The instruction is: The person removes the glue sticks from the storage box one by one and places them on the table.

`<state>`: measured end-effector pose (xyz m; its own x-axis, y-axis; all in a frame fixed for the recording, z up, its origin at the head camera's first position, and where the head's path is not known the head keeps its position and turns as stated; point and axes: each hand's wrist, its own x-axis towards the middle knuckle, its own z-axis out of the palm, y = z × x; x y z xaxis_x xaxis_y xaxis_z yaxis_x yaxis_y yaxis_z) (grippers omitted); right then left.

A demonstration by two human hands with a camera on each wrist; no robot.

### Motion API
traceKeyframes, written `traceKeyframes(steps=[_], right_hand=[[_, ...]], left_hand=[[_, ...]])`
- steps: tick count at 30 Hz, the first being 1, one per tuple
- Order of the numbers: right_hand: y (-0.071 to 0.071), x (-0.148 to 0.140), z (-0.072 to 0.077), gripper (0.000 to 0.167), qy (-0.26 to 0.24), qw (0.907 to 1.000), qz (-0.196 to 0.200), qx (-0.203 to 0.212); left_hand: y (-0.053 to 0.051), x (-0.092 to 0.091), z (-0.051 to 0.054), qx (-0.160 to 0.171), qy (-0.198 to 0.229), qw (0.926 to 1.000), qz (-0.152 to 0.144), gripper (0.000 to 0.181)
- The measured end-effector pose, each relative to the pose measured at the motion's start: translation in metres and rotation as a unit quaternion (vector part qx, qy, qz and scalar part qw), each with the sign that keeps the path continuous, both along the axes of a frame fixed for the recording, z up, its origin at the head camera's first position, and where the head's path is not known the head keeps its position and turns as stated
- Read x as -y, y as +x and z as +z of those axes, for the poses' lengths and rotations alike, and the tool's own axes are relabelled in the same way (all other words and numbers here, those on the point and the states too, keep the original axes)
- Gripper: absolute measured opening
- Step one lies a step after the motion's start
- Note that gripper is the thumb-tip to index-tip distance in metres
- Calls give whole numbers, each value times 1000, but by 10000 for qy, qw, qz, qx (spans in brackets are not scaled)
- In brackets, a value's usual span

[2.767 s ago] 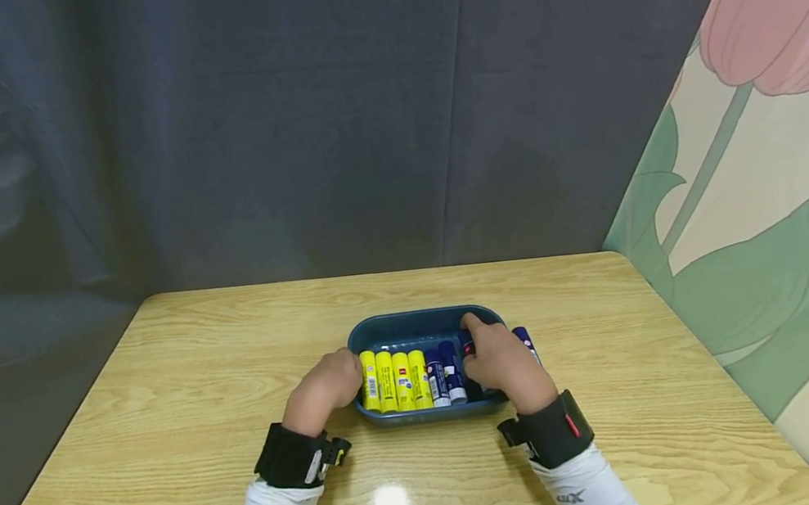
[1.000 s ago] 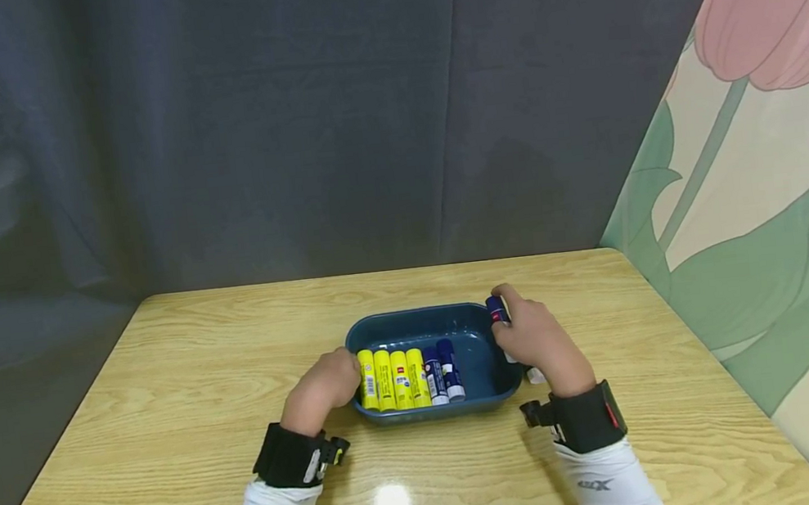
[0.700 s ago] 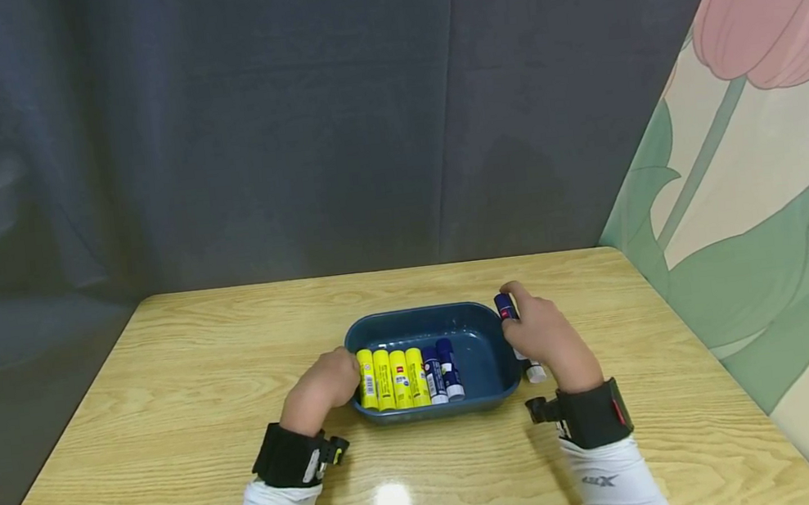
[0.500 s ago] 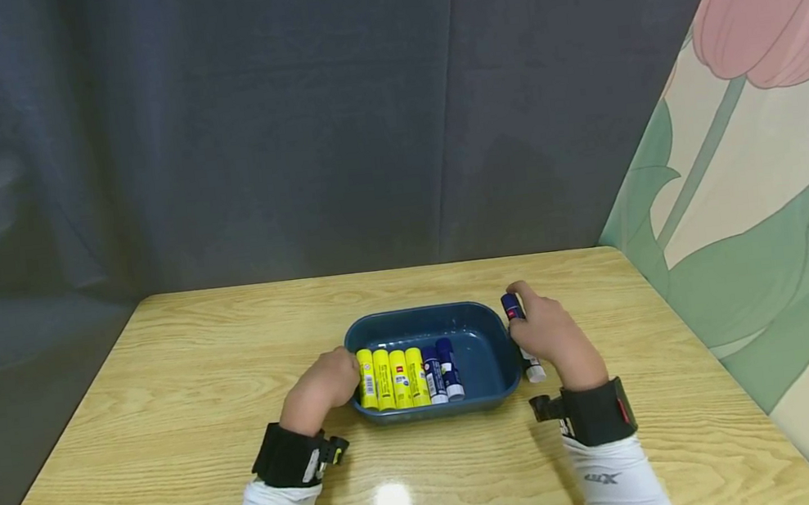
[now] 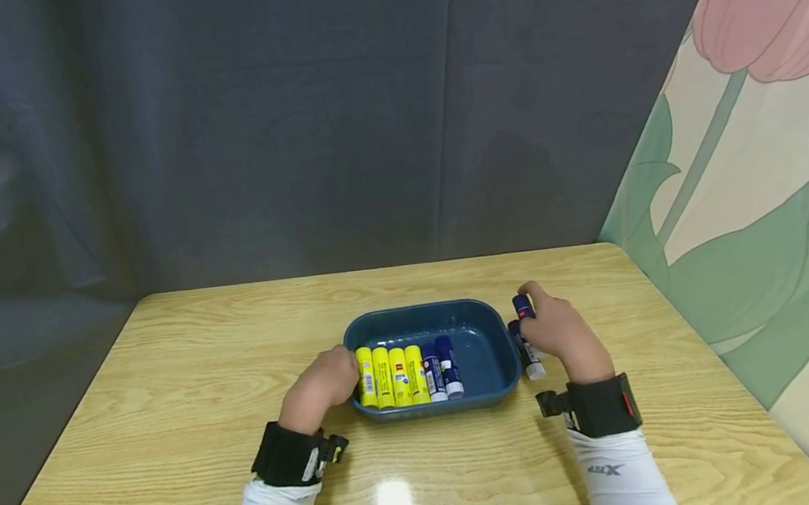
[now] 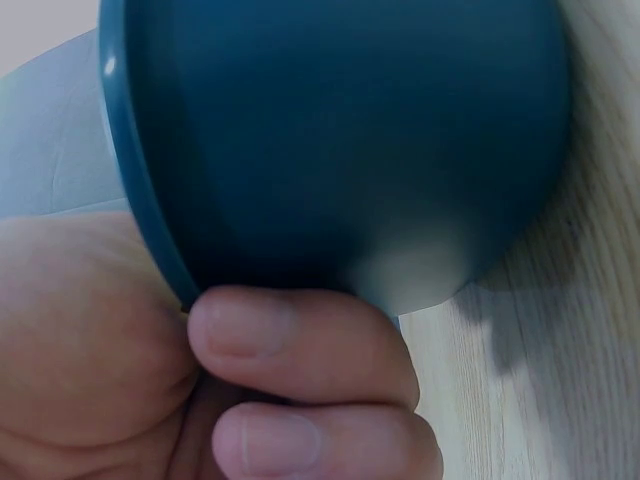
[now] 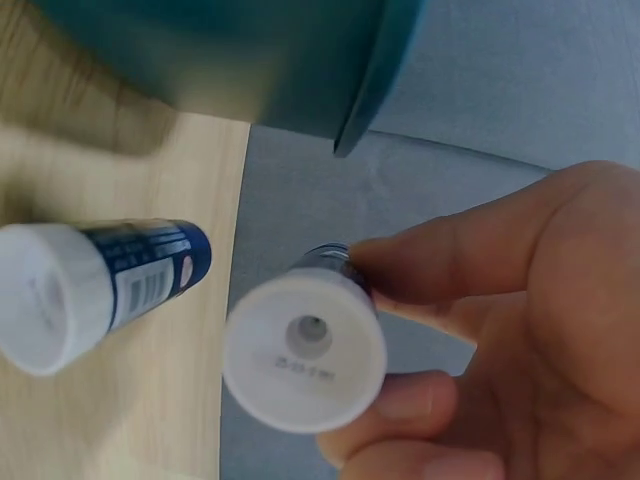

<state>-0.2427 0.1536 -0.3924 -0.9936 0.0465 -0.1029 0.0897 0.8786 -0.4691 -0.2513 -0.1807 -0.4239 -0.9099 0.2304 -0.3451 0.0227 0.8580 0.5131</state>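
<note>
A dark blue oval tray [image 5: 489, 396] stands mid-table, and my left hand [image 5: 325, 383] grips its left rim, with curled fingers [image 6: 300, 345] against the outer wall in the left wrist view. Yellow glue sticks [image 5: 400, 378] lie side by side in the tray, with two dark blue glue sticks [image 5: 449, 367] to their right. Right of the tray, my right hand [image 5: 561, 335] pinches a blue glue stick [image 7: 305, 350] between thumb and fingers, its white base facing the right wrist camera. Another blue glue stick [image 7: 140, 270] lies on the table below it, beside the tray.
The wooden table [image 5: 207, 413] reaches back to a dark grey cloth [image 5: 288, 133]. At the right rises a wall with a painted tulip [image 5: 771, 8]. The tray's right part shows its bare floor.
My right hand has lifted a blue glue stick out of the tray and carried it right, past the rim, above the one on the table. My left hand stays on the rim.
</note>
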Motion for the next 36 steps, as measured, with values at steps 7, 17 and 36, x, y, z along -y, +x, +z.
traceKeyframes(steps=[7,17,36], right_hand=[[0,-7,-5,56,12,9996,-100,248],[1,-14,-11,55,103,9975,-205,669],[1,-24,-23,56,85,9918,-322,1234]], left_hand=[[1,-1,2,-14,-20,10000,-3,25],[2,0,2,6,-28,10000,8,25],[3,0,3,59,13,10000,41,30]])
